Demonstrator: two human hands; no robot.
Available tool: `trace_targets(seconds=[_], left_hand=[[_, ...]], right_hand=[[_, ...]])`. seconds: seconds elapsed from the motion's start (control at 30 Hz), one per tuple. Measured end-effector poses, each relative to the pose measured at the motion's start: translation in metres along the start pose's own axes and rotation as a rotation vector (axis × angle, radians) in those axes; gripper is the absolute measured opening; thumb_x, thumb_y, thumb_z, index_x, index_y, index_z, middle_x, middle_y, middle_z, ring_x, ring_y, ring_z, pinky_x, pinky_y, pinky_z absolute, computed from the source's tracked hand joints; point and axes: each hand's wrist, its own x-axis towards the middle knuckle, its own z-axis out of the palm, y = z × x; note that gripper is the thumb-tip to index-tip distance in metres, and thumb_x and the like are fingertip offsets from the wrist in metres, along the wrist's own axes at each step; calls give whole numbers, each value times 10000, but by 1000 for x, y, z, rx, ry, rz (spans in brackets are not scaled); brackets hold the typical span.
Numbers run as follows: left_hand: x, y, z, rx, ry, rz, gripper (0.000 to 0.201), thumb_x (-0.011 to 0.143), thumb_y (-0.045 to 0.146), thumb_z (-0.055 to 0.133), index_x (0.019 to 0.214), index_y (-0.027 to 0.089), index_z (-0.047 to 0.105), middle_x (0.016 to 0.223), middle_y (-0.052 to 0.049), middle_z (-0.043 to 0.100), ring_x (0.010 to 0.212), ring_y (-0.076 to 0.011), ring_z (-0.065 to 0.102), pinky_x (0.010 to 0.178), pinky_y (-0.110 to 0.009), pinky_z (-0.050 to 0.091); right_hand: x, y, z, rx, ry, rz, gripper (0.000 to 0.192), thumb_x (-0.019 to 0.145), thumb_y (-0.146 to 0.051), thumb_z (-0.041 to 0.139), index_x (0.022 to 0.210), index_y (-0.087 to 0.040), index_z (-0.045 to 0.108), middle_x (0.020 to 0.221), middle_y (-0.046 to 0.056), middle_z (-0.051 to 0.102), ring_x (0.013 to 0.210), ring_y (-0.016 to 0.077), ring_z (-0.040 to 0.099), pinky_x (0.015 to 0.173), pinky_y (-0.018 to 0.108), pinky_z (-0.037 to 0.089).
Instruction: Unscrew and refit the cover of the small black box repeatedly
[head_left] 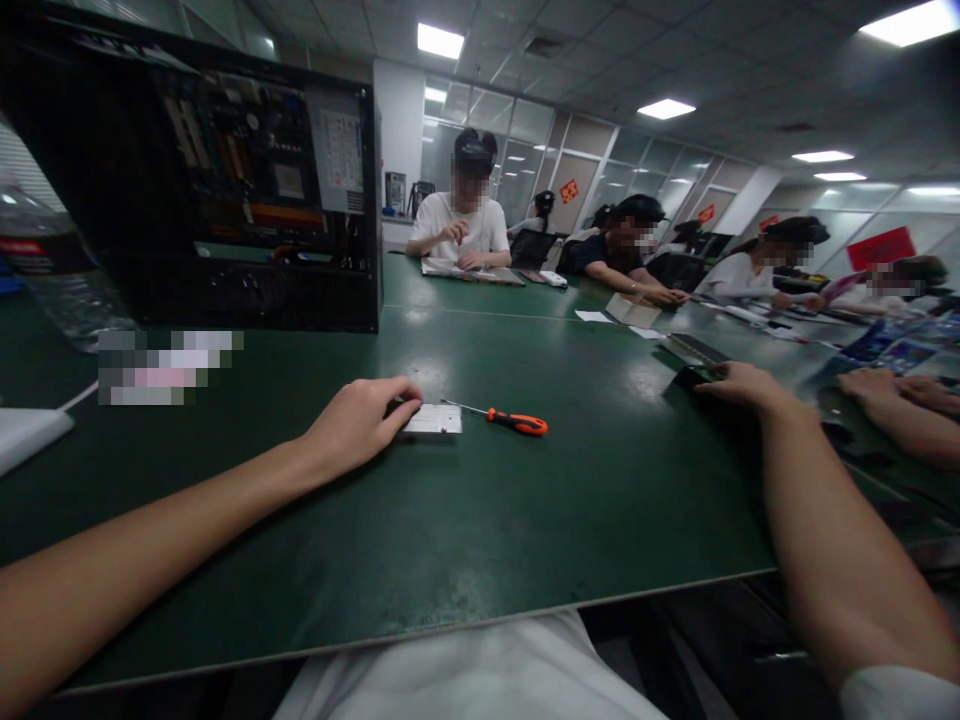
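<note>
l. hand [375, 415]: fingers pinch l. end of silver plate [442, 419], on or just over bench [525, 530]. orange/blk screwdriver [519, 421] just r. of it. r. hand [746, 388] at dark flat part [694, 350], r. side; can't tell if fingers grip or rest.

Tabletop [480, 530]: smooth, semi-gloss, hazy light patches on it; screwdriver [517, 421]: plastic-looking handle, thin metal shaft; small flat plate [439, 418]: metal by the look, smooth; PC case [255, 290]: glossy low down; bottle [82, 300]: clear shiny plastic; garment [465, 675] at bottom edge: matt cloth.
</note>
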Motion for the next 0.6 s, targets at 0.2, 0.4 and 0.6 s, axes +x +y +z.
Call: trace_targets(seconds=[0.2,0.4,0.6], left_hand=[[-6,22,6,-406,-55,-148,300,951,373,579,1125,168,712,897,-34,737,637,-160,648,595,-267,522],[-13,37,15,-562,-67,-80,302,919,259,616,1194,172,708,1032,-51,752,807,-178,711,661,-259,575],[-14,34,15,-409,15,15,202,920,244,649,1059,170,775,1013,-50,777,929,-199,713,794,-279,541]], right_hand=[[-20,-107,-4,163,93,-212,327,840,-438,649,1016,-164,667,1197,217,667,1214,386,593,1065,602,421],[-129,-270,13,750,-565,-583,485,972,-552,508,1291,-208,629,1179,89,712,877,180,708,779,331,583],[-183,-304,26,919,-1112,-399,639,940,-711,437,872,-127,687,618,26,643,576,124,597,590,253,482]])
